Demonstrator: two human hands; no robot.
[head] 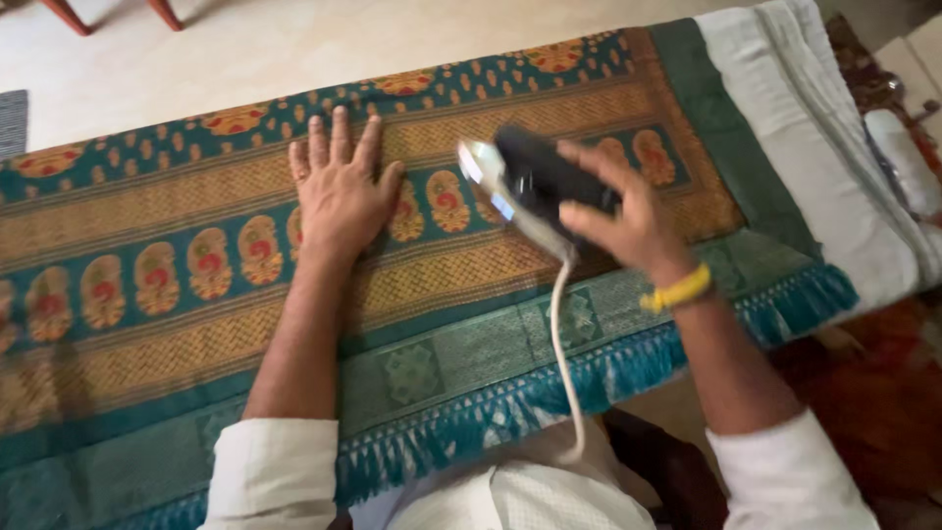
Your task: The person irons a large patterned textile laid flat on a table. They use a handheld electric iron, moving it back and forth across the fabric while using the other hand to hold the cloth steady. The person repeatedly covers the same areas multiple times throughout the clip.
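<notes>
1. A green and gold patterned sari is spread flat across a padded ironing surface; its woven border of red and gold paisley motifs runs from left to right, and a teal tasselled fringe hangs along the near edge.
2. The left hand is laid palm down on the sari, left of centre; the fingers are spread apart and pointed toward the far side, and nothing is gripped by it; the cloth is pressed flat beneath it.
3. An electric iron with a dark handle and a shiny soleplate is held just right of the left hand, over the gold border; the soleplate is tilted up toward the left, so it is not lying flat on the cloth; whether its near edge touches the sari cannot be told.
4. The right hand is clamped around the handle of the iron, fingers wrapped over the top; a yellow band is worn at the wrist.
5. A white cord is led from the back of the iron down over the near edge toward the person's body.
6. A white folded sheet is seen under the sari at the right end; pale floor is visible on the far side.
</notes>
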